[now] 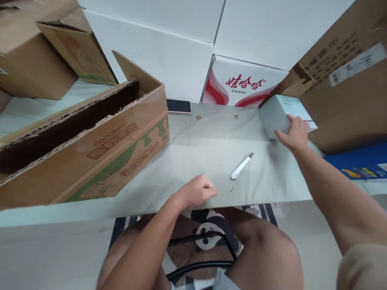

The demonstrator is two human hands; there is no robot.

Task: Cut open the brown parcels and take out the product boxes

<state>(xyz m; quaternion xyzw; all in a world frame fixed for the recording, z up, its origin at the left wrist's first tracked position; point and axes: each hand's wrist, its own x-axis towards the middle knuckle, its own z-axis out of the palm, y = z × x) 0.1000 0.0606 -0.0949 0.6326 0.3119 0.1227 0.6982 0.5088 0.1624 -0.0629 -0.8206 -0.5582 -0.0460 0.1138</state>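
My right hand (pixel 294 133) reaches far right and grips a small pale grey box (pixel 276 114) by its near corner, fingers over the top. The box rests on the cloth-covered table (pixel 193 145) against a big brown carton (pixel 347 80). My left hand (pixel 198 190) is a loose fist resting on the table's near edge, with nothing seen in it. A white utility knife (pixel 242 166) lies on the cloth between my two hands, untouched.
A long open coconut-print carton (pixel 90 149) fills the left of the table. Brown boxes (pixel 39 48) stand at the back left, white cartons (pixel 181 48) and a red-and-white one (pixel 242 86) at the back. A dark phone (pixel 179 106) lies beside them. A blue package (pixel 359 163) sits far right.
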